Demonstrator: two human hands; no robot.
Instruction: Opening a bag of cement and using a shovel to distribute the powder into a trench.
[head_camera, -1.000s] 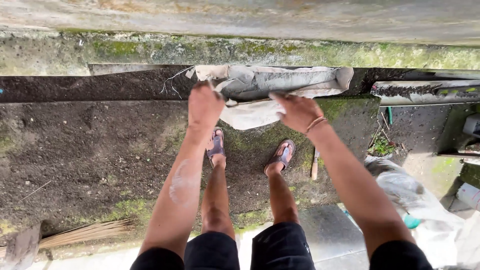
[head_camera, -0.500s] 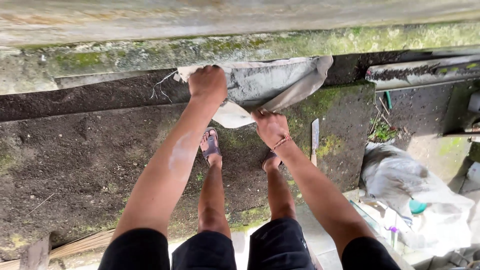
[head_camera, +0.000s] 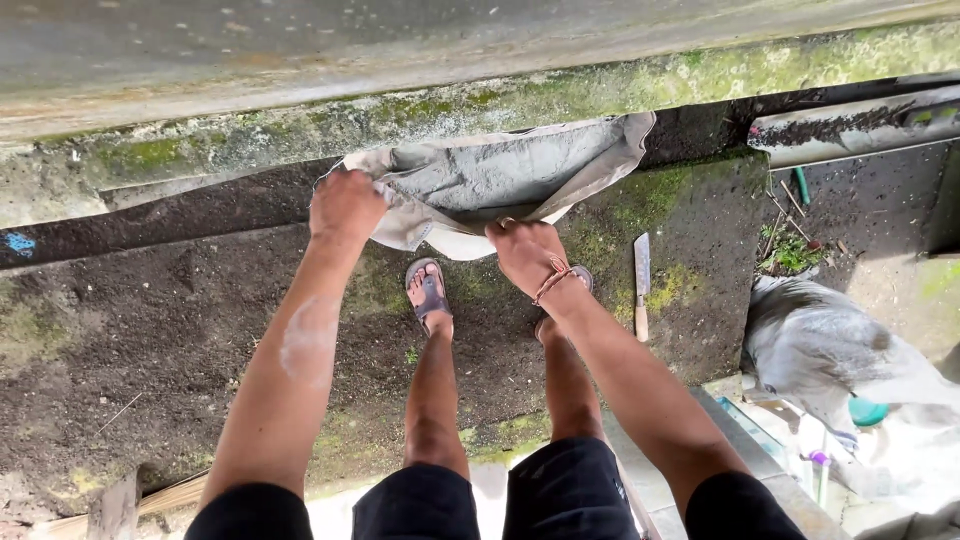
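View from above, looking down on a standing person. Nearest the camera, black shorts cover both thighs; below them the bare legs end in feet wearing grey strapped sandals planted on the dark, damp, moss-patched ground. Both forearms extend forward. The left hand clenches its fingers on the left corner of an opened beige paper sack holding grey cement powder; the right hand, with a thin reddish cord bracelet at the wrist, grasps the sack's near edge, fingers curled over the folded paper. The sack lies beyond the feet, its mouth spread wide toward the hands, its far side against the foot of a mossy concrete ledge that crosses the whole view. Just right of the right foot, a knife with a flat metal blade and wooden handle lies on the ground, handle toward the viewer. Near the right edge rests a crumpled white-grey sack; at the far right, a dirt-covered pale pipe runs along the ledge.
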